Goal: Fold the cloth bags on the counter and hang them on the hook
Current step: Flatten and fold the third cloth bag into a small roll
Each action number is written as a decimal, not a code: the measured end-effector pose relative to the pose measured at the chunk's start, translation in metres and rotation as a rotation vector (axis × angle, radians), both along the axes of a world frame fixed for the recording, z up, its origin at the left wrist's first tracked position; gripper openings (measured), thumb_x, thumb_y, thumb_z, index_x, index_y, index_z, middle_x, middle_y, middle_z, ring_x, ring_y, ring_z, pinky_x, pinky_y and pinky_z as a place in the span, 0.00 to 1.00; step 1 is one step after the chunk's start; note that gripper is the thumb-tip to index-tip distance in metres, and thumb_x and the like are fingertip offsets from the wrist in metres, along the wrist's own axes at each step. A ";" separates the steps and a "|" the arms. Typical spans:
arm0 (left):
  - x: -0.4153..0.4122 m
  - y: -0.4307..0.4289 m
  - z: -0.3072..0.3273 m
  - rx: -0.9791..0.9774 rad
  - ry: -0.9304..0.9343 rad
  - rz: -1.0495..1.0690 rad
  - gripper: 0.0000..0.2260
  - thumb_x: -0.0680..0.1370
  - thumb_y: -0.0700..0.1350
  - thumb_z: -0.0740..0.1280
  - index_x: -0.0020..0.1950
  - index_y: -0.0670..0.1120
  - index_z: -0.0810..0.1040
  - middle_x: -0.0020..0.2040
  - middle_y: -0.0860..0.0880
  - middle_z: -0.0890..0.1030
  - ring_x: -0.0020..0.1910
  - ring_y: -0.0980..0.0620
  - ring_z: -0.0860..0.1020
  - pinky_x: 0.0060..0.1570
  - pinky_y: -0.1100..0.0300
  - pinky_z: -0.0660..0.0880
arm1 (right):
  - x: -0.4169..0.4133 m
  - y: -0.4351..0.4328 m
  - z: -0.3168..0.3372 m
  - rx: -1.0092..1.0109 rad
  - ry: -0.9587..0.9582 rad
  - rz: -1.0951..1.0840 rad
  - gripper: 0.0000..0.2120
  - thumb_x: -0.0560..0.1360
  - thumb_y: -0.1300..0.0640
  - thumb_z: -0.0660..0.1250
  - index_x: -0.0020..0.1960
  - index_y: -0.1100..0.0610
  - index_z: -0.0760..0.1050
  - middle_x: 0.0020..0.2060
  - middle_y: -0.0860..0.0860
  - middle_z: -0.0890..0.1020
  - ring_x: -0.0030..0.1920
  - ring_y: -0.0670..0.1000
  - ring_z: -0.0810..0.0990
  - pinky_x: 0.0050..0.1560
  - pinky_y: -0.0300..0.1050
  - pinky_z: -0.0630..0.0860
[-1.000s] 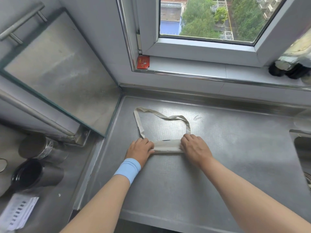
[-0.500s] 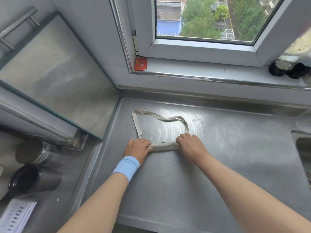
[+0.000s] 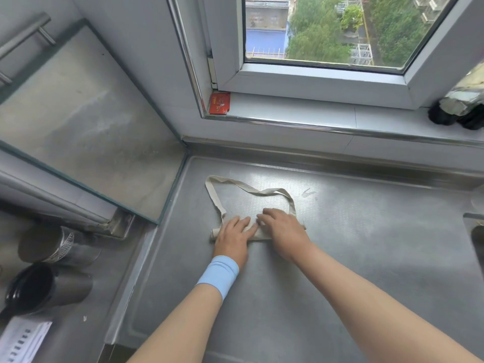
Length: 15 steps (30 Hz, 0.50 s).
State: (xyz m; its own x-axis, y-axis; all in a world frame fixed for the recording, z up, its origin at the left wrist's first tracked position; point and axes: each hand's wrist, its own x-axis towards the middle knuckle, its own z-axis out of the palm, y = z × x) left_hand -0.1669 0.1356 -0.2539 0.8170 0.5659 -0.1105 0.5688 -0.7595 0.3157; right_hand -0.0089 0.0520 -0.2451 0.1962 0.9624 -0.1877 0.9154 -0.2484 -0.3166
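A beige cloth bag (image 3: 258,235), folded into a narrow strip, lies on the steel counter (image 3: 366,258). Its long strap (image 3: 251,189) loops out toward the window. My left hand (image 3: 233,238), with a light blue wristband, presses flat on the left part of the strip. My right hand (image 3: 282,229) lies flat on the right part, fingers spread and pointing left. The two hands touch over the middle of the strip, and only the strip's ends and a sliver between them show. No hook is in view.
A glass panel (image 3: 86,132) leans at the counter's left edge. Two metal cups (image 3: 49,268) and a printed paper (image 3: 23,341) sit lower left. A red packet (image 3: 219,102) lies on the windowsill, dark objects (image 3: 458,111) at its right end. A sink edge (image 3: 475,226) shows at right.
Both hands have slid inward along the strip from its ends and now lie flat on it, meeting in the middle. The strip looks narrower than a second ago.
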 end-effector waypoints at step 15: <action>-0.003 0.012 0.008 0.006 0.261 -0.081 0.23 0.79 0.53 0.63 0.74 0.59 0.63 0.80 0.54 0.50 0.78 0.49 0.46 0.75 0.53 0.40 | 0.010 -0.005 -0.013 -0.017 -0.359 0.320 0.19 0.75 0.61 0.50 0.52 0.64 0.79 0.53 0.62 0.81 0.52 0.63 0.82 0.49 0.53 0.80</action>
State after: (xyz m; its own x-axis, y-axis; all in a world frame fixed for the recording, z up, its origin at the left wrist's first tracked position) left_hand -0.1697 0.1479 -0.2461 0.8042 0.5008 -0.3201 0.5673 -0.8075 0.1620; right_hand 0.0009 0.0471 -0.2579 -0.0543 0.9824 -0.1786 0.9975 0.0615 0.0353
